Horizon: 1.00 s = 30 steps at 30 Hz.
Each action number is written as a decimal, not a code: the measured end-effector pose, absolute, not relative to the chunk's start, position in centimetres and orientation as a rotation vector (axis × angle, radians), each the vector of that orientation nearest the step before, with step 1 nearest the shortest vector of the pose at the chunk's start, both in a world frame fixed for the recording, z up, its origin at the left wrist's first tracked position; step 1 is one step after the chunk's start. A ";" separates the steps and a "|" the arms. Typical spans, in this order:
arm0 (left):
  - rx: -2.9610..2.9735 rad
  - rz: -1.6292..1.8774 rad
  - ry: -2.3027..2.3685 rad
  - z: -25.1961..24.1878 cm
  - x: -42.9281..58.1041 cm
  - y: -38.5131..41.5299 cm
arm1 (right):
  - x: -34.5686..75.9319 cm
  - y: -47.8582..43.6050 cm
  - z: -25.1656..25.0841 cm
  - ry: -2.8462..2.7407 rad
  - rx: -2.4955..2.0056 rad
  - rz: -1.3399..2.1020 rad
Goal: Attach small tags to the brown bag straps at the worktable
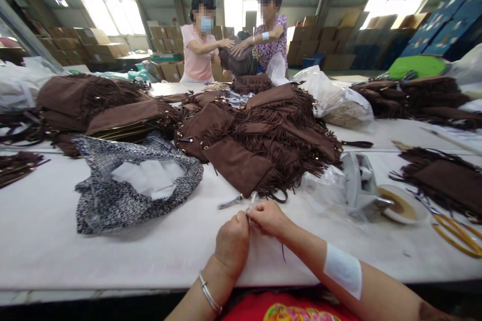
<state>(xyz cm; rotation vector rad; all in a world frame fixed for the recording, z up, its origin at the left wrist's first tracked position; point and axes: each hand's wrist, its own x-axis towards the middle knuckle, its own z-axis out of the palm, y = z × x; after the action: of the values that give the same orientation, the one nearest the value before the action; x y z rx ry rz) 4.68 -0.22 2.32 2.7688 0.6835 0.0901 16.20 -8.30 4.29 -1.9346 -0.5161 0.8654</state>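
My left hand (232, 242) and my right hand (268, 217) meet over the white table (45, 230), both pinched shut on a small thin thing between the fingertips; a dark thread hangs below the right hand. Just beyond them lie small metal snips (230, 202) and a pile of brown fringed suede bags (259, 135). A silver bangle sits on my left wrist, a white patch on my right forearm.
A black-and-white patterned bag (131, 185) with white paper lies left. A small dish (401, 204), clear plastic wrap and yellow-handled scissors (457, 235) sit right. More brown bags lie on both sides. Two people handle a bag (237, 62) across the table. Cartons line the back.
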 end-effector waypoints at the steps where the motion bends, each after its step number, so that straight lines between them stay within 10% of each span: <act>1: 2.764 0.107 0.700 2.1 4.7 -0.2 | 16.2 -8.3 4.3 -0.520 -1.956 0.853; 30: 1.261 0.092 0.615 3.8 4.8 1.7 | 14.8 -9.4 4.6 -0.401 -1.661 0.853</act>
<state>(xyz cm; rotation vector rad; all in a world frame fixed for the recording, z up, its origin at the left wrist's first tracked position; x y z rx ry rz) 4.77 1.71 3.80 1.2608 0.6152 0.0917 14.84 -9.42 4.59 -1.6607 -0.4007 0.8535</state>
